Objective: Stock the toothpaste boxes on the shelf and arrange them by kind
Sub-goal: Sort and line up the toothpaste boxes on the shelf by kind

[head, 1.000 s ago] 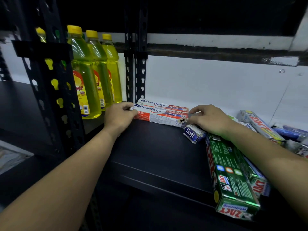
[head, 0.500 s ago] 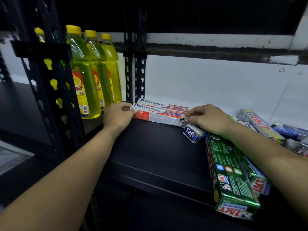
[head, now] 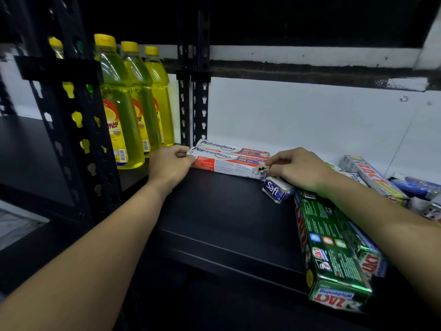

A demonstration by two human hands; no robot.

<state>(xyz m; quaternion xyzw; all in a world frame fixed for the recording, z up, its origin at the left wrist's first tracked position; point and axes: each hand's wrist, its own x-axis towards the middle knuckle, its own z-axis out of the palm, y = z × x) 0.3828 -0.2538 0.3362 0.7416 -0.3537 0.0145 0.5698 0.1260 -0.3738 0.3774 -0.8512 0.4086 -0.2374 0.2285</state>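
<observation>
L hand [head: 170, 164] and R hand [head: 298, 169] each take one end of the front Pepsodent box [head: 226, 163]. L fingers are curled, thumb + fingertips pinching the left end. R thumb + index pinch the right end, where the flap looks torn. Neither hand has anything else. The box lies flat on the black shelf [head: 214, 211], long axis left-right, roughly parallel to the white back wall [head: 298, 120]. It sits right alongside the rear Pepsodent box [head: 235, 149], which is close to the wall; can't tell if it touches. Left ends of both are near the upright post [head: 196, 103]. Front box's right end sits a bit further right than the rear's, so prob. this is squaring up the pair. Key relation for the next move: the unsorted pile is all to the right, i.e. R hand side. Safi box [head: 276, 189] is just below the R fingers. Green Zact box [head: 331, 247] runs front-back under the R forearm, near end at the shelf's front edge. Another Zact box [head: 372, 175] and blue items [head: 417, 187] lie further back right. A box w/ "Pe" lettering [head: 356, 179] peeks out behind the R wrist, poss. a third Pepsodent, mostly hidden. So R hand is nearer to every remaining box; L would have to cross over. Task looks early: one kind paired, rest jumbled. The yellow bottles [head: 128, 111] stand in the next bay left, not part of the job.
</observation>
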